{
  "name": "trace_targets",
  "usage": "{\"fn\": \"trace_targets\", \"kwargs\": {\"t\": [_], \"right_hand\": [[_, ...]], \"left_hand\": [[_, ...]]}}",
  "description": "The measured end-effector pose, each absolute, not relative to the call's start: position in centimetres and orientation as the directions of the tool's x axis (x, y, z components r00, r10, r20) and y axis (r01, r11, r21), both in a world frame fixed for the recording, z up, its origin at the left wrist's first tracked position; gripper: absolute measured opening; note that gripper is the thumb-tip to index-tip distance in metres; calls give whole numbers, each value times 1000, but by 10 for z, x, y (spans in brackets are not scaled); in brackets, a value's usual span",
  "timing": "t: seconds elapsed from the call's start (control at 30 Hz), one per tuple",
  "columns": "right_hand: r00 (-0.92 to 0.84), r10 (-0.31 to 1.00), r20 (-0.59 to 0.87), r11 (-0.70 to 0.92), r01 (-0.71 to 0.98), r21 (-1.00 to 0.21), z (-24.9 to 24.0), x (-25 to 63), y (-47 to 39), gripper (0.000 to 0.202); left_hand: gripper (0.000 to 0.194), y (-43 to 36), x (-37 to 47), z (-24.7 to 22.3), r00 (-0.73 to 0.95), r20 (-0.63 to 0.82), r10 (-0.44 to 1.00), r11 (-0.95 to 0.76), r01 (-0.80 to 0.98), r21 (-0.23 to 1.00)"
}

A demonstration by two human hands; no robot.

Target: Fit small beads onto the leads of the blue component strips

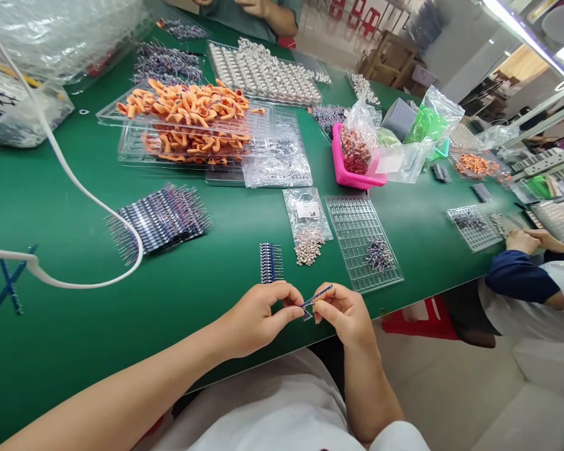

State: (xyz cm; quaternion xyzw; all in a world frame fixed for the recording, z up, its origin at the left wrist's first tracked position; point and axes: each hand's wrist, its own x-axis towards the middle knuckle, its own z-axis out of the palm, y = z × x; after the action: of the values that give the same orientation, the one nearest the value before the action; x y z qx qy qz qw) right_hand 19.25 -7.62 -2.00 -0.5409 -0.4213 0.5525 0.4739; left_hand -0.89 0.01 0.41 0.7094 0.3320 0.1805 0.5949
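A small blue strip (323, 292) with a pale, pointed bit below it is pinched between both hands near the table's front edge. My left hand (267, 316) closes thumb and forefinger on its left end. My right hand (345, 311) grips it from the right, fingers curled. Just beyond my left hand lies a short row of blue parts with metal pins (271, 262). Behind the hands are small beige pieces (309, 245) at the mouth of a clear labelled bag (306, 210). A clear ribbed tray (357, 232) to the right bears a heap of pinned parts (380, 255).
Stacked blue pinned parts (162, 219) lie left, near a white cable (82, 188). Behind are trays of orange pieces (192, 119), a tray of white pieces (267, 75) and a pink basket (342, 169). A co-worker's hands (526, 241) are at right; another person sits opposite.
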Motion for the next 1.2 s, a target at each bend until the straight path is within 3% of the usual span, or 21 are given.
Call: {"fn": "trace_targets", "kwargs": {"t": [0.13,0.23,0.33,0.43,0.5,0.6,0.73,0.87,1.2], "right_hand": [[339,940,-44,-153,303,-941,-11,231,-76,19],[569,797,204,-254,621,-741,-10,289,-66,27],[568,764,306,-336,756,-562,-13,342,-51,32],[438,795,420,-305,887,-348,-16,361,-44,32],[348,801,488,-243,933,-266,-16,348,-45,32],[233,814,532,-87,954,-285,-16,303,-52,23],[-63,920,387,220,899,-377,-19,241,-52,18],[-153,939,307,252,915,-316,-26,217,-37,23],[-174,936,307,243,949,-203,-37,215,-30,25]], "left_hand": [[18,2,-7,6,637,-211,742,25,288,957],[21,6,-8,4,534,-212,818,59,289,955],[22,8,-9,2,474,-211,855,102,245,964],[20,7,-9,-1,448,-214,868,132,207,969],[20,7,-9,-3,433,-207,877,137,187,973],[20,7,-8,-7,408,-211,888,164,148,975],[20,8,-9,-9,396,-215,893,182,119,976],[20,8,-9,-7,391,-201,898,164,126,978],[18,10,-7,0,383,-204,901,167,128,978]]}}
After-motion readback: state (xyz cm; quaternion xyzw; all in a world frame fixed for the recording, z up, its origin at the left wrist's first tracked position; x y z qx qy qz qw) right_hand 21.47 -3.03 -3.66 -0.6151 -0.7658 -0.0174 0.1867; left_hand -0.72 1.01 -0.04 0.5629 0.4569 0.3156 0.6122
